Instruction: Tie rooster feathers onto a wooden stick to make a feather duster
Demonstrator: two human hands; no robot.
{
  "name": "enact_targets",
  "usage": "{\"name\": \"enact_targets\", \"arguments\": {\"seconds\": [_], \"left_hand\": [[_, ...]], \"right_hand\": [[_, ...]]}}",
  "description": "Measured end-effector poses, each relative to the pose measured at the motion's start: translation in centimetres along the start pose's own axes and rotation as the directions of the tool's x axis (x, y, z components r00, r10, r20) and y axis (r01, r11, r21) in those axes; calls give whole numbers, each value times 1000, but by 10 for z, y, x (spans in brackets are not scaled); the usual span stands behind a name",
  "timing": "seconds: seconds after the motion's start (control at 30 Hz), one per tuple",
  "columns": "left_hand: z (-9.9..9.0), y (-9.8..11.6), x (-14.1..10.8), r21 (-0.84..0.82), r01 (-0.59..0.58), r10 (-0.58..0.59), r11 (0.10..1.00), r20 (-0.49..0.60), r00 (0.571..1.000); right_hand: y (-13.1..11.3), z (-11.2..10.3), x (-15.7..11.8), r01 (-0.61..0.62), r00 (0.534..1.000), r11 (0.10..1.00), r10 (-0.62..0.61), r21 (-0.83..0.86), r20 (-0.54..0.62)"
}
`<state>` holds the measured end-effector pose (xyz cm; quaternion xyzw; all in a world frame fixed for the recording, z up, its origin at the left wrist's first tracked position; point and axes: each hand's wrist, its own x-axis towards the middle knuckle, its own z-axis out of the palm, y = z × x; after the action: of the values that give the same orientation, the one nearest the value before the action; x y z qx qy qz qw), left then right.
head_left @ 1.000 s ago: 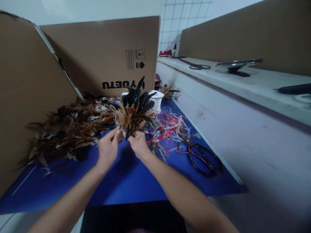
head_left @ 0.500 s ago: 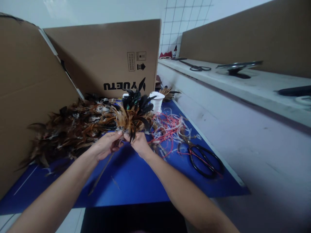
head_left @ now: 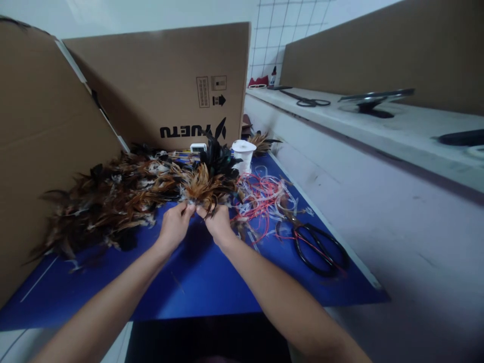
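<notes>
Between my hands is a bunch of brown and black feathers, its dark plumes fanning up and away from me. My left hand pinches the pale base of the bunch with thumb and fingers together. Beside it, nearly touching, my right hand is closed on the same base from the right, and a few dark feathers hang over its fingers. The quill ends are hidden by my fingers. Left of the bunch spreads a large heap of loose feathers.
Right of my hands lie tangled red and clear strips and black-handled scissors on the blue table. A white spool stands behind. Cardboard panels wall the back and left. A white ledge at right holds more scissors.
My left hand has turned and closed in at the base of the bunch. A long thin feather or stalk that hung below it no longer shows. The bunch has tilted slightly.
</notes>
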<state>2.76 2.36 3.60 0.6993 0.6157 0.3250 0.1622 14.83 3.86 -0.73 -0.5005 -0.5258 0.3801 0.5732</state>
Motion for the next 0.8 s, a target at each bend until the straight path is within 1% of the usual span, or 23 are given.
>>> {"name": "enact_targets", "arguments": {"seconds": [0.1, 0.17, 0.23, 0.3, 0.4, 0.47, 0.57, 0.63, 0.67, 0.73, 0.8], "left_hand": [[4, 2, 2, 102, -49, 52, 994, -24, 998], [7, 3, 3, 144, -111, 121, 983, -67, 990], [11, 3, 3, 186, -178, 199, 966, -99, 975], [15, 5, 1, 232, -211, 240, 950, -106, 965], [19, 12, -6, 293, -178, 216, 939, -102, 971], [18, 17, -11, 286, -161, 193, 944, -86, 978], [11, 23, -15, 164, -193, 208, 968, -82, 975], [5, 25, -15, 6, -198, 198, 980, -93, 976], [2, 24, -15, -94, -172, 164, 981, -84, 983], [-4, 23, -11, -321, -51, 44, 946, -28, 999], [-8, 23, -7, -533, 103, -86, 840, 56, 995]], "right_hand": [[-5, 1, -1, -10, 997, 997, 5, -70, -71], [-10, 2, -2, -21, 996, 996, 13, -85, -93], [-13, 3, -3, -22, 995, 998, 15, -67, -94], [-13, 3, -3, -21, 997, 1000, 19, -23, -70], [-12, 1, -2, -29, 998, 999, 30, 24, -49], [-12, -1, -1, -30, 998, 999, 31, 24, -56], [-17, -4, -1, -31, 999, 998, 33, 58, -42], [-23, -6, -2, -34, 999, 991, 37, 131, -15], [-26, -6, -2, -34, 999, 983, 34, 180, 1], [-30, -7, -3, -35, 999, 963, 27, 268, 32], [-31, -8, -3, -49, 997, 958, 31, 282, 69]]}}
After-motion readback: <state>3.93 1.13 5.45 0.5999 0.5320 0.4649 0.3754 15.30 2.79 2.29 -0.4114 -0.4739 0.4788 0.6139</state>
